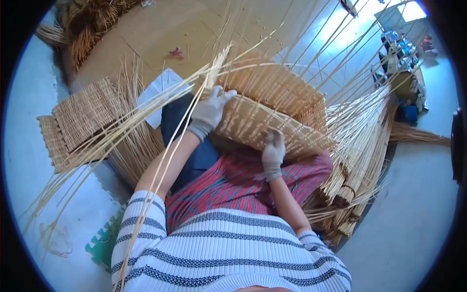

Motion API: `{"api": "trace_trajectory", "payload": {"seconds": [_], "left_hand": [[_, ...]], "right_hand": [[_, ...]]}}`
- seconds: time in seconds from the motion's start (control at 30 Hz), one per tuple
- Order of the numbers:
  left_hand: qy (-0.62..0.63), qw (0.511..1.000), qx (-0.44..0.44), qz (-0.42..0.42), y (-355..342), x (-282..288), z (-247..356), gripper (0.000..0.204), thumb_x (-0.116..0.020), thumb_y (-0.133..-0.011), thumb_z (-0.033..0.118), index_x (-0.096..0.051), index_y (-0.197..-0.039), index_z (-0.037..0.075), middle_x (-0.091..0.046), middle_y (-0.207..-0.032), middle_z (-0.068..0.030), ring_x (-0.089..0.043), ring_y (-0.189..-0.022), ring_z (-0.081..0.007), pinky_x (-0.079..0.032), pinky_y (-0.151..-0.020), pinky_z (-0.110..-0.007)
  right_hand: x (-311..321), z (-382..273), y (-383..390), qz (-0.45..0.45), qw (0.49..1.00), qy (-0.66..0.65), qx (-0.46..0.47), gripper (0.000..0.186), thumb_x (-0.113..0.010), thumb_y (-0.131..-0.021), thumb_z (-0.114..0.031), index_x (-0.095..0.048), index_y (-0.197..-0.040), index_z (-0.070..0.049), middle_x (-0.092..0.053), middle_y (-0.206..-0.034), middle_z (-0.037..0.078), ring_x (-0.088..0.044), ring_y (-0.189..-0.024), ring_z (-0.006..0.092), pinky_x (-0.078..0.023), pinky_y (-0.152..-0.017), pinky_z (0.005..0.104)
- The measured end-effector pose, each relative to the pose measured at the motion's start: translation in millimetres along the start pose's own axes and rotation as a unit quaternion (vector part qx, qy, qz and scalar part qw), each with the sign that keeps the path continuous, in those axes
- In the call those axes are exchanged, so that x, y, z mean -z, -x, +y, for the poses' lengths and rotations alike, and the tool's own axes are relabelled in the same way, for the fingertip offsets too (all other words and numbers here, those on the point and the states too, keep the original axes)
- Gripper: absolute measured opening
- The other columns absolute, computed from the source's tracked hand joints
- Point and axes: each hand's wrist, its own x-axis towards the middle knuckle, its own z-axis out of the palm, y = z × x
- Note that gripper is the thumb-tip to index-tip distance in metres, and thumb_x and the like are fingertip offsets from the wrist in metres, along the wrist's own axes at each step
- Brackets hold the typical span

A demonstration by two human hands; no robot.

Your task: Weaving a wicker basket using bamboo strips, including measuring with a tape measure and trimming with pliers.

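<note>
A half-woven basket (pixel 272 121), with long loose strands rising from it, rests over my lap. My left hand (pixel 211 107), in a pale glove, grips its near upper edge at the left end, beside a bunch of long pale strips (pixel 219 63) that cross toward the lower left. Lower down, against the outside of the basket's near wall, is my gloved right hand (pixel 274 148); its bent fingers are blurred. Red striped cloth (pixel 204 194) covers my lap under the basket, with dark blue fabric (pixel 177 121) to the left.
Stacked woven panels (pixel 82 112) lie at left, beside loose strands and a white sheet (pixel 151 107). Large bundles of pale strips (pixel 360 136) lie at right. Darker fibre (pixel 92 29) is piled at upper left, assorted items (pixel 404 63) at upper right, and a green foam mat (pixel 104 243) at lower left.
</note>
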Motion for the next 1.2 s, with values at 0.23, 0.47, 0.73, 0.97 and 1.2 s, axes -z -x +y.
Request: {"api": "trace_trajectory", "payload": {"seconds": [0.23, 0.47, 0.73, 0.97, 1.2], "left_hand": [[0.065, 0.995, 0.039, 0.068, 5.4, 16.1, 24.2, 0.044, -0.065, -0.095, 0.010, -0.068, -0.135, 0.029, -0.062, -0.136, -0.0139, -0.072, -0.104, -0.0367, -0.060, -0.083, -0.044], [0.269, 0.945, -0.063, 0.177, -23.2, -2.1, 84.8, 0.036, -0.068, -0.102, 0.024, -0.065, -0.134, 0.008, -0.069, -0.127, -0.0189, -0.068, -0.118, -0.0359, -0.054, -0.101, -0.042], [0.210, 0.930, 0.149, -0.262, -70.1, -28.4, 85.2, 0.065, -0.062, -0.097, 0.070, -0.075, -0.110, 0.008, -0.073, -0.071, -0.0079, -0.074, -0.061, -0.0186, -0.058, -0.068, -0.035], [0.290, 0.888, 0.258, -0.245, -68.9, -26.0, 95.6, 0.055, -0.072, -0.094, 0.063, -0.073, -0.099, 0.008, -0.072, -0.071, -0.0076, -0.072, -0.061, -0.0171, -0.056, -0.066, -0.034], [0.160, 0.980, -0.050, 0.109, -34.7, -38.6, 130.7, 0.064, -0.080, -0.089, 0.024, -0.055, -0.148, 0.023, -0.061, -0.137, -0.0167, -0.074, -0.085, -0.0286, -0.061, -0.075, -0.042]], "right_hand": [[-86.8, -55.9, -100.4, -0.154, 0.876, 0.393, 0.235, 0.029, -0.056, -0.105, -0.026, -0.069, -0.119, -0.004, -0.075, -0.107, 0.025, -0.072, -0.105, 0.0432, -0.057, -0.089, 0.0506], [-69.1, -28.6, -84.3, -0.138, 0.914, 0.269, 0.271, 0.026, -0.061, -0.104, -0.023, -0.066, -0.121, -0.004, -0.075, -0.103, 0.026, -0.074, -0.096, 0.0408, -0.058, -0.085, 0.0495], [35.8, -43.8, -81.8, 0.084, 0.954, -0.198, 0.210, 0.050, -0.068, -0.100, -0.002, -0.051, -0.147, -0.005, -0.064, -0.130, 0.011, -0.066, -0.112, 0.0179, -0.055, -0.096, 0.0324], [44.2, -51.0, -141.9, -0.006, 0.920, -0.247, 0.305, 0.049, -0.059, -0.108, -0.012, -0.044, -0.155, -0.015, -0.066, -0.106, 0.002, -0.060, -0.087, 0.0092, -0.054, -0.075, 0.0274], [173.8, 64.0, -69.7, 0.116, 0.978, -0.167, 0.046, 0.016, -0.070, -0.105, -0.017, -0.070, -0.117, -0.006, -0.073, -0.101, 0.001, -0.062, -0.081, 0.0062, -0.051, -0.066, 0.0253]]}}
